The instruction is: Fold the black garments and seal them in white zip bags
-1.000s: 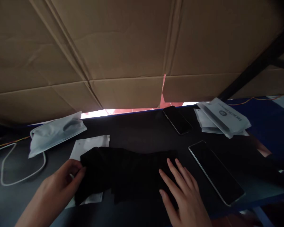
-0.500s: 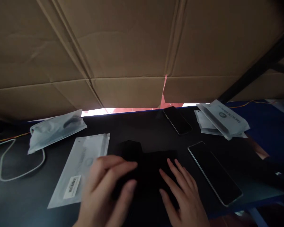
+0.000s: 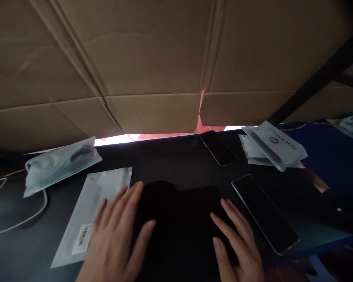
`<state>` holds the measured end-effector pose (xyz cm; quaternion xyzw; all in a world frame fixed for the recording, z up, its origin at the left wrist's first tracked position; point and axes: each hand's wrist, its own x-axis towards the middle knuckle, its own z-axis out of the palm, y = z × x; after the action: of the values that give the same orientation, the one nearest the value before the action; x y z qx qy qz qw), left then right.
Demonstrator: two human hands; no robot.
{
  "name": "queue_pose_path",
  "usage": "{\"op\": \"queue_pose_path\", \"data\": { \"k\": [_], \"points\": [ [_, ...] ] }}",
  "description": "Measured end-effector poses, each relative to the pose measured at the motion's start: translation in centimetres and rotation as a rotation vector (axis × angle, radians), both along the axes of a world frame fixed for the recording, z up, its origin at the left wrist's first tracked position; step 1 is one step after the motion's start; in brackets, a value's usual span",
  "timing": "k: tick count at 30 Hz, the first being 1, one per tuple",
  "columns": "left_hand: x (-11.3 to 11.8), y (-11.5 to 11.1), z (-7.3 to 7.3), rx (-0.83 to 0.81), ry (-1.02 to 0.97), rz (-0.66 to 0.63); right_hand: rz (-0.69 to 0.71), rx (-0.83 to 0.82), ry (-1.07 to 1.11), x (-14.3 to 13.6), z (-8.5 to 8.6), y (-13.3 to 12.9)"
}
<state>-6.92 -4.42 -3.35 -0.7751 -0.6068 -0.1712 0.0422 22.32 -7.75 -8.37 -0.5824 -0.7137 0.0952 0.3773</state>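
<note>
Black cloth (image 3: 176, 223) lay on dark tabletop (image 3: 164, 160).
Far edge bulged left, ran straighter right; folds were too dark to read.

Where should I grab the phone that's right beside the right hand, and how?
Probably by the middle of its two long sides, coming from above with the right hand, which is nearest. The phone lies flat, dark face up, so nothing sticks up to hold. It's narrower across than along, so thumb on one long edge and fingers on the other should work.
</note>
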Motion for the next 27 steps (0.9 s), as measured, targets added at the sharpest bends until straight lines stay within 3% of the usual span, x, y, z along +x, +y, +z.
{"op": "queue_pose_path", "data": {
  "k": [3, 6, 10, 15, 17, 19, 21, 23, 25, 27],
  "points": [
    [-1.9, -0.1, 0.7, -0.126, -0.064, 0.195, -0.037, 0.022, 0.082, -0.3, 0.1, -0.1],
    [-1.7, -0.2, 0.3, -0.229, -0.159, 0.153, -0.048, 0.046, 0.127, -0.5, 0.2, 0.0],
    [-0.4, 0.1, 0.6, -0.229, -0.278, 0.099, -0.073, 0.049, 0.154, -0.5, 0.3, 0.0],
    [0.0, 1.1, 4.0, -0.119, -0.315, 0.145, -0.056, 0.094, 0.133, 0.0, 0.0, 0.1],
    [1.4, 1.4, 5.3, -0.056, -0.322, 0.088, -0.048, 0.107, 0.117, 0.4, -0.2, 0.1],
    [3.7, 1.6, 6.0, -0.036, -0.351, -0.061, -0.038, 0.125, 0.099, 0.7, -0.3, 0.2],
    [6.2, 1.8, 5.8, -0.116, -0.393, -0.294, -0.023, 0.144, 0.078, 1.0, -0.3, 0.3],
    [8.0, 2.0, 4.6, -0.197, -0.416, -0.497, -0.019, 0.155, 0.065, 1.0, -0.2, 0.3],
    [8.8, 2.3, 2.8, -0.200, -0.340, -0.579, -0.044, 0.152, 0.081, 0.7, 0.0, 0.3],
    [8.9, 2.4, 0.7, -0.147, -0.184, -0.562, -0.071, 0.153, 0.113, 0.4, 0.2, 0.2]
  ]
}}
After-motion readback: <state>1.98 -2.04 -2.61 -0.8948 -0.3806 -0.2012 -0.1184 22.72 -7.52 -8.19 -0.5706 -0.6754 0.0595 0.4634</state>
